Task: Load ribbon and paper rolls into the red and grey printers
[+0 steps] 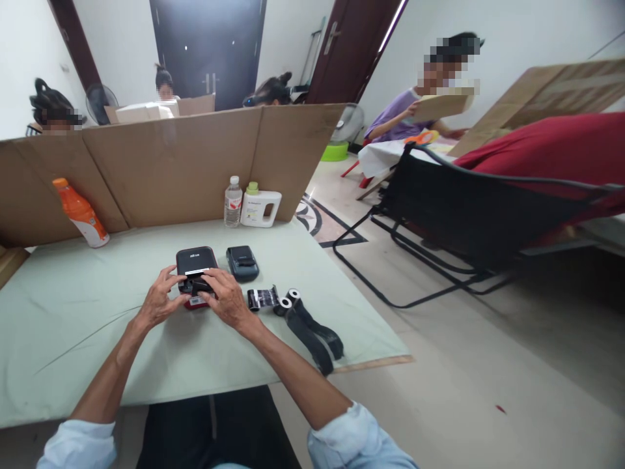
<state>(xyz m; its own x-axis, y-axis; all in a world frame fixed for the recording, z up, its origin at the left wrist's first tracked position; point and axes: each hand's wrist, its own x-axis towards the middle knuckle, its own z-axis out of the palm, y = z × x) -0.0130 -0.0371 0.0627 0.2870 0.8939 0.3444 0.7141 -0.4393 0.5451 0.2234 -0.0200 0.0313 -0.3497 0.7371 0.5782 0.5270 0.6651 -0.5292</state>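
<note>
- Pale-blue sleeves (359,436) are seen rolled.
- Now the black device (194,258) is gripped by the left hand (159,299), half-curled,
- and by the right hand (228,296), fingers likewise bent!

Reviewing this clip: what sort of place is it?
Probably a plain indoor room used as a makeshift shared workspace: a cardboard partition lines the far edge of the cloth-covered table, and a person in purple is at another work surface beyond the folding chair.

By a cardboard wall (176,166) — orange bottle (81,212), clear bottle (233,203), white jug (251,212).
</note>
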